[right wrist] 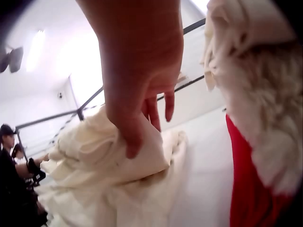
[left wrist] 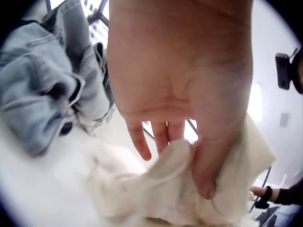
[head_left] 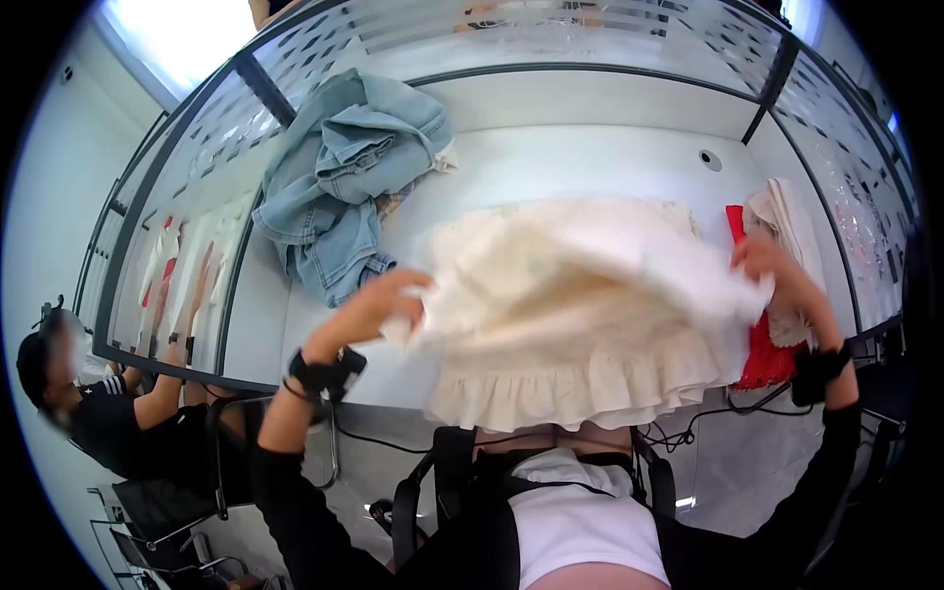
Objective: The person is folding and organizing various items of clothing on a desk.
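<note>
A cream garment (head_left: 590, 334) with a ruffled hem (head_left: 551, 393) lies spread over the table's front, its upper layer lifted and blurred. At its left edge my left hand (head_left: 388, 300) pinches the cloth. The left wrist view shows the thumb (left wrist: 206, 182) pressed on the cream fabric, the other fingers partly behind it. My right hand (head_left: 772, 265) grips the opposite edge. A raised fold (right wrist: 147, 156) runs between thumb and fingers in the right wrist view. The middle of the garment bulges up between both hands.
Light blue denim clothing (head_left: 354, 177) is heaped at the back left. Red cloth (head_left: 767, 354) and a cream, partly fluffy piece (head_left: 787, 221) lie at the right. Low panels bound the white table (head_left: 551, 157). Another person (head_left: 108, 403) sits to the left.
</note>
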The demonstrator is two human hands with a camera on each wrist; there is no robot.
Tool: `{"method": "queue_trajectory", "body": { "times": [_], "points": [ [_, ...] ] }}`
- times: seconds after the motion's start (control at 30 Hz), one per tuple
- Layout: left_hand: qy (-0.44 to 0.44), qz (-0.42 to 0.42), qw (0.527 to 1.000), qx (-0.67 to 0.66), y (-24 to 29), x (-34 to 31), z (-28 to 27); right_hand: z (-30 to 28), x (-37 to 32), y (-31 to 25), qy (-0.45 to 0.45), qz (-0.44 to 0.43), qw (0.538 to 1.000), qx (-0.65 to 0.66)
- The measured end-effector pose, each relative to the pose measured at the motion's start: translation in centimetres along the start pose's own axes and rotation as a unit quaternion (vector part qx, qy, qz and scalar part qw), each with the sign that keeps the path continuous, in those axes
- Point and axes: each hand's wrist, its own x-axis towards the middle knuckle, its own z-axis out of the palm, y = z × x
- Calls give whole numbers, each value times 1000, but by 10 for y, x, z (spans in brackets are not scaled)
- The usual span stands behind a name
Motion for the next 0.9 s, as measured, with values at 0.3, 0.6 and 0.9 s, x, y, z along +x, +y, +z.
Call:
{"method": "queue_trajectory", "body": {
  "times": [0.3, 0.6, 0.9],
  "points": [
    [-28, -53, 997, 52, 14, -46, 52, 65, -40, -51, -87, 52, 964, -245],
    [83, -179, 973, -121, 60, -14, 83, 58, -17, -113, -40, 75, 990, -111],
    [-64, -43, 996, -43, 65, -33, 103, 67, -44, -114, -72, 150, 986, 9]
  ]
}}
